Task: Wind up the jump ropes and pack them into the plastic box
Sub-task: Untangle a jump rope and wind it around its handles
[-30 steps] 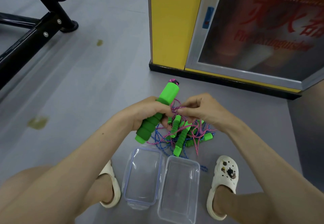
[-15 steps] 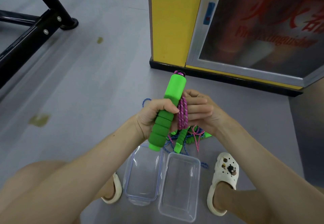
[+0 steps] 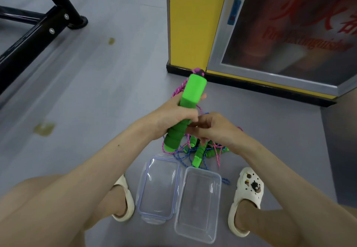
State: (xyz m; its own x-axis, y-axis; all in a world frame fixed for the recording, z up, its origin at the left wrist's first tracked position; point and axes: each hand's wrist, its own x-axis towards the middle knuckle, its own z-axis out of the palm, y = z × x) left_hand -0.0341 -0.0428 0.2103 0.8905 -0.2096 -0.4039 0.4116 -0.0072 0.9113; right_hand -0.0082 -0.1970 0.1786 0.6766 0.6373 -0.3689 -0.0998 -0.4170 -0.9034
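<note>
My left hand grips a green jump-rope handle held upright and tilted, with pink cord running down its far side. My right hand is just right of the handle's lower foam part, fingers curled around pink cord. Below the hands lies a tangle of pink and blue ropes with more green handles on the floor. The clear plastic box stands open in front of my feet, its lid lying beside it on the left.
A yellow fire-extinguisher cabinet with a glass door stands just beyond the ropes. A black metal equipment frame crosses the far left. My two feet in white clogs flank the box on the grey floor.
My right hand has dropped from beside the handle's upper half to its lower part, taking cord with it. The handle now tilts a little more to the right.
</note>
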